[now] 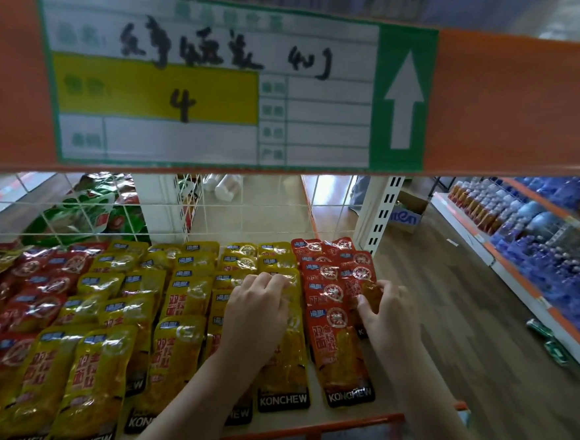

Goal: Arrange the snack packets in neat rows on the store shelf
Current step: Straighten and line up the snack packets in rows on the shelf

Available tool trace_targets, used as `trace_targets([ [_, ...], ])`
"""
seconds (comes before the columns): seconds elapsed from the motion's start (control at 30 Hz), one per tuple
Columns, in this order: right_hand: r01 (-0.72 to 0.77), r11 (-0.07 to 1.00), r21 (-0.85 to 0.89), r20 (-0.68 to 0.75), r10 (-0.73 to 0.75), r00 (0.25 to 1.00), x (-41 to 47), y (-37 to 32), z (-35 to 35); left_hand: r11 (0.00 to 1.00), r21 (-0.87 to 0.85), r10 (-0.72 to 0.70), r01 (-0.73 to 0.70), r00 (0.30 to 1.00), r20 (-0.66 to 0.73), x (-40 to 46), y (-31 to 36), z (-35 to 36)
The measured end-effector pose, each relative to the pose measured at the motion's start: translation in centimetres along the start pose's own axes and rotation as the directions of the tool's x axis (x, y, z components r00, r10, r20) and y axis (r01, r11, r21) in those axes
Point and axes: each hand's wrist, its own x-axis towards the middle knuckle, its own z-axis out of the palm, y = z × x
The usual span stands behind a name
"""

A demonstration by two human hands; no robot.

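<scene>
While red and yellow snack packets [110, 313] lie in overlapping rows across the store shelf [315, 424], the left hand [258, 307] curls its fingers onto a yellow packet [287, 367]. Just beside it, the right hand [387, 312] pinches a red packet [367, 294] in the rightmost rows.

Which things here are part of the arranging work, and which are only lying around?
Job: yellow packets, red packets, shelf, left hand, right hand.
Lying about: green bags, price card, bottles, box.
</scene>
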Motion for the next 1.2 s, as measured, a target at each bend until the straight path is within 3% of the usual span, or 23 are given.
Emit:
trace_targets([
  [0.23,-0.006,0.999,-0.042,0.086,0.010,0.996,1.4,-0.4,-0.4,1.000,-0.019,0.014,-0.014,1.000,-0.016,-0.1,-0.2,-0.1],
  [0.43,-0.043,0.999,0.029,0.166,0.037,0.985,3.5,-1.4,0.0,1.000,-0.030,0.008,-0.008,1.000,-0.016,-0.2,-0.3,-0.2],
  [0.8,0.036,0.998,-0.043,0.105,-0.032,0.994,3.1,-1.6,0.6,1.000,-0.024,0.014,-0.014,1.000,-0.024,-0.2,-0.1,-0.4],
  [1.03,0.123,0.988,-0.090,-0.058,-0.129,0.990,2.3,-3.3,-1.3,0.997,0.013,0.081,-0.081,0.996,0.020,0.3,0.7,-1.4],
  [1.2,0.222,0.974,-0.036,-0.028,-0.223,0.974,1.7,-6.7,-1.2,0.996,0.062,0.053,-0.058,0.995,0.080,0.3,-0.7,-3.5],
])
